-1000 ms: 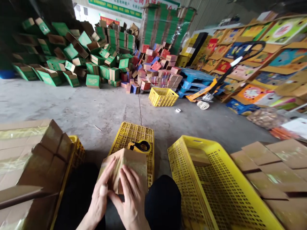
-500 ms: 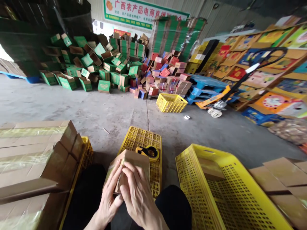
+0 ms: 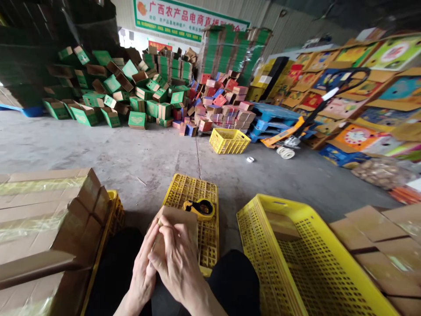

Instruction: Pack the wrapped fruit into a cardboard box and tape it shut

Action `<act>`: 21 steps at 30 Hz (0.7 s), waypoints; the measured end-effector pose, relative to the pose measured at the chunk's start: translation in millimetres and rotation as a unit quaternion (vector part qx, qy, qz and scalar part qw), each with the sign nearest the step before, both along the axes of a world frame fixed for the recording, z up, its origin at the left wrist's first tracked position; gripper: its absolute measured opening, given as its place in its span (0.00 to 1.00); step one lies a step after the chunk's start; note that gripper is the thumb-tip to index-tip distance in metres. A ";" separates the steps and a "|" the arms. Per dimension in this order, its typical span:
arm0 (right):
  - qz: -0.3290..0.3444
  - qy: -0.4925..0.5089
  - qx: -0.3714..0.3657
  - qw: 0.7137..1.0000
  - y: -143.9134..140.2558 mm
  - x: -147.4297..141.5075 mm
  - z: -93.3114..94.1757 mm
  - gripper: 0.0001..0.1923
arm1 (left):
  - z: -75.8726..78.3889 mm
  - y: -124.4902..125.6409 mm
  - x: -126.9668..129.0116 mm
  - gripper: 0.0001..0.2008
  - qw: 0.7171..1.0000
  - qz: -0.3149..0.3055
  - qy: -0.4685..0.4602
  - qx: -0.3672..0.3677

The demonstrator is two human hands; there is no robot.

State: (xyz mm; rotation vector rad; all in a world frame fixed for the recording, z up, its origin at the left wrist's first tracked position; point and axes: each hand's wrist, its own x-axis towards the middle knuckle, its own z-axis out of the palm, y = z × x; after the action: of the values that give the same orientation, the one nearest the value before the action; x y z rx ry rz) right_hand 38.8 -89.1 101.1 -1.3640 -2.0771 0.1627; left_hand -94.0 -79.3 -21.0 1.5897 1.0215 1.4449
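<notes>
small brown cardboard box (image 3: pixel 179 224), flaps partly folded, tilted upright on upturned yellow crate (image 3: pixel 197 197), beside tape dispenser (image 3: pixel 200 208)

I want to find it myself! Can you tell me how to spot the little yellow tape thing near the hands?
Start at the upturned yellow crate on the floor straight in front of the person's knees. On top of it, just beyond the small brown carton that both hands press, lies the tape dispenser. It is solid yellow with a black ring, unlike the crate's holed mesh.
</notes>
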 end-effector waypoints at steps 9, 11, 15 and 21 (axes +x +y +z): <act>0.011 -0.058 0.015 0.998 -29.3 37.5 -27.3 0.34 | 10.2 6.8 -10.4 0.29 0.999 0.017 0.034 0.031; -0.027 -0.030 0.026 0.999 -38.9 50.6 -44.2 0.30 | 12.3 9.0 -9.9 0.28 0.999 0.020 0.029 0.008; -0.139 0.059 0.051 0.987 -56.9 56.8 -74.7 0.27 | 14.1 14.0 -7.2 0.30 0.999 0.007 0.017 -0.042; -0.169 0.148 0.109 0.968 -60.2 40.0 -75.8 0.30 | 9.4 3.0 2.0 0.33 0.994 0.010 -0.025 -0.103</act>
State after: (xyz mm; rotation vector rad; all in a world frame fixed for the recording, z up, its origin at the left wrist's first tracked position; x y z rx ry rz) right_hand 78.8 -149.3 25.3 -1.4346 -1.5450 -0.0085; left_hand -92.0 -76.3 -11.6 1.3922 1.1226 1.3395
